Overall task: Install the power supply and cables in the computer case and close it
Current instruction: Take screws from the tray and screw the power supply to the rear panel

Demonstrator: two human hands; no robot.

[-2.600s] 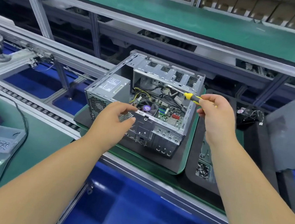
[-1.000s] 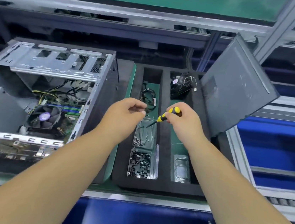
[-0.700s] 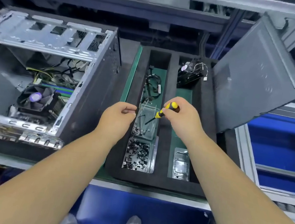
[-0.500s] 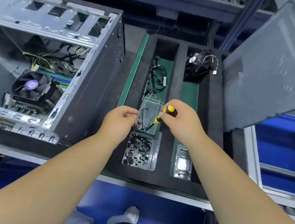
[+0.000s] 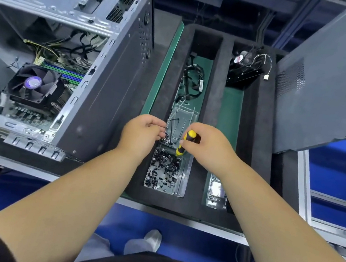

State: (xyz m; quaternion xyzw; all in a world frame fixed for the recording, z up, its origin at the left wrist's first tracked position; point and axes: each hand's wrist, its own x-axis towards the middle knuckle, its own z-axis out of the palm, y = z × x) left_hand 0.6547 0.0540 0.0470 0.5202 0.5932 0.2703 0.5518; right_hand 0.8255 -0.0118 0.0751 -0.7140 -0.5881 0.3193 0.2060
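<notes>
I see my right hand (image 5: 207,148) gripping a yellow-and-black screwdriver (image 5: 185,142), tip down over a clear plastic box of black screws (image 5: 164,171). My left hand (image 5: 143,134) curls its fingertips at the neighbouring clear box (image 5: 181,123), beside the open grey metal computer case (image 5: 67,61).

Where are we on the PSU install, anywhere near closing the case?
Not close yet. Cables and the CPU fan already sit inside the open computer case. In hand: the right hand grips a yellow screwdriver over the tray of black screws, while the left hand reaches into the neighbouring clear tray. Left: driving the screws and fitting the side panel, which is off and leaning at right.
</notes>
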